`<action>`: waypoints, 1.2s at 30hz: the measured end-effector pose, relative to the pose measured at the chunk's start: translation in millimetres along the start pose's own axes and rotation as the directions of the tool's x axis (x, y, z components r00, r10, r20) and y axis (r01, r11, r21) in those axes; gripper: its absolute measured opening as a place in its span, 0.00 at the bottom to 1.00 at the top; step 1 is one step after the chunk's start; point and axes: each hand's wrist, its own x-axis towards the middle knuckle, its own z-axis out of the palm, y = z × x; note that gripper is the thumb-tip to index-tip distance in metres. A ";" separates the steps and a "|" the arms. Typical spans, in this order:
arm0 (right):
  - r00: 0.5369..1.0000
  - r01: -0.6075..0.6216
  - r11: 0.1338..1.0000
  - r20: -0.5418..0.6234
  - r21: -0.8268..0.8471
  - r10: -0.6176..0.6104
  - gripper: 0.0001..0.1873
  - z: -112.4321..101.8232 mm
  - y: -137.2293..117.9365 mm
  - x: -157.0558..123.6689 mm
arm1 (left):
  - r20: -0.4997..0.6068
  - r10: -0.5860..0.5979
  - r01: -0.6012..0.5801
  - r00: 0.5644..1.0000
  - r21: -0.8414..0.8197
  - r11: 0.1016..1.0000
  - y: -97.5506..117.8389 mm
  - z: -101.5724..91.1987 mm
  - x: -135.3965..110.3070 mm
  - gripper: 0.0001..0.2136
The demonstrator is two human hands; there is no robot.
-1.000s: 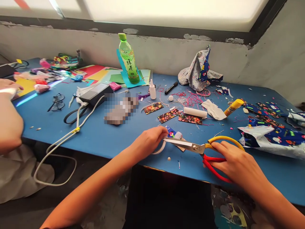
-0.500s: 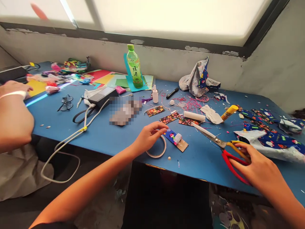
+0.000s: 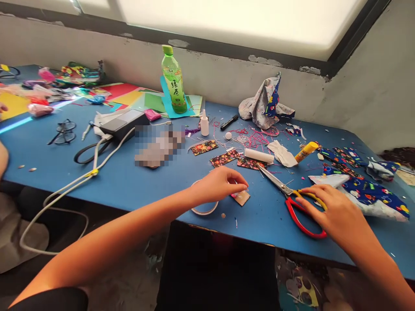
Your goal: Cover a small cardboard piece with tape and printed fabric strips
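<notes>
My left hand [image 3: 223, 185] is over a small cardboard strip [image 3: 242, 198], with thumb and fingers curled together at its upper part. What lies between the fingertips is mostly hidden; a bit of pink shows under them. Partly behind that hand is a roll of tape [image 3: 207, 212], flat on the table. My right hand [image 3: 339, 211] has its thumb and fingers on the handles of a pair of scissors [image 3: 305, 216] with one red and one yellow handle. The scissors lie low on the tabletop, blades pointing up and left towards a white roll [image 3: 258, 155].
Floral strips [image 3: 223, 157], a glue stick [image 3: 306, 151], a white squeeze bottle [image 3: 204, 125] and pink threads [image 3: 259, 139] lie beyond. Patterned fabric [image 3: 372, 194] is at right. A green tea bottle [image 3: 174, 84] stands near the wall; a white cable [image 3: 61, 190] hangs off the left edge.
My left hand has moved right onto the cardboard strip, covering its blue fabric and white scrap. My right hand has lowered the scissors to the table. The view has shifted slightly right.
</notes>
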 end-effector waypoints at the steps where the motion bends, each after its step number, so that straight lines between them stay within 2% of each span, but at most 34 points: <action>1: 0.999 -0.017 0.995 -0.027 0.097 0.019 0.19 -5.0 -13.0 8.0 | 0.006 -0.004 0.004 1.000 0.009 1.000 1.1 1.3 3.3 0.10; 3: 0.999 -0.043 0.929 0.043 0.368 0.029 0.12 -9.6 -40.4 25.0 | 0.016 -0.017 0.018 1.000 -0.020 1.000 1.2 4.2 8.1 0.11; 5: 0.984 -0.114 0.807 0.177 0.579 0.013 0.10 -6.5 -63.0 41.1 | 0.021 -0.013 0.015 1.000 -0.076 0.997 -0.6 6.6 10.1 0.13; 8: 0.959 -0.185 0.672 0.280 0.717 -0.034 0.09 6.6 -78.7 59.8 | 0.000 0.017 -0.017 1.000 -0.119 0.993 -3.9 7.4 10.0 0.13; 13: 0.932 -0.306 0.525 0.361 0.794 -0.004 0.12 25.2 -74.3 75.0 | -0.014 -0.010 0.007 1.000 -0.161 0.987 -5.8 4.9 10.0 0.13; 15: 0.914 -0.365 0.448 0.405 0.816 0.007 0.13 28.9 -71.8 76.8 | -0.054 -0.028 0.020 0.998 -0.147 0.989 -7.3 6.3 10.0 0.16; 18: 0.886 -0.452 0.327 0.461 0.830 0.054 0.14 32.7 -70.6 75.9 | -0.181 0.021 -0.021 0.983 0.003 1.000 -12.4 11.0 9.0 0.32; 20: 0.840 -0.540 0.223 0.537 0.811 0.081 0.16 34.7 -71.3 73.4 | -0.204 0.061 -0.029 0.977 0.157 0.987 -16.5 12.8 8.6 0.41; 23: 0.728 -0.685 0.102 0.683 0.722 0.058 0.20 35.9 -74.9 70.1 | -0.138 0.024 0.006 0.990 0.216 0.976 -20.8 10.5 10.6 0.34; 25: 0.672 -0.740 0.085 0.740 0.667 0.035 0.21 34.8 -79.1 70.2 | -0.124 -0.001 0.024 0.992 0.183 0.983 -22.2 6.1 13.2 0.29; 28: 0.626 -0.777 0.115 0.779 0.618 0.043 0.20 31.7 -86.5 75.3 | -0.126 0.003 0.026 0.992 0.226 0.974 -23.6 -0.5 16.6 0.22; 32: 0.595 -0.799 0.159 0.799 0.579 0.080 0.15 30.7 -95.0 85.5 | -0.125 0.021 0.020 0.992 0.316 0.949 -25.9 -4.6 18.8 0.15; 36: 0.576 -0.814 0.177 0.808 0.554 0.121 0.14 35.1 -101.1 91.8 | -0.136 0.029 0.021 0.990 0.355 0.935 -27.7 -4.3 19.4 0.14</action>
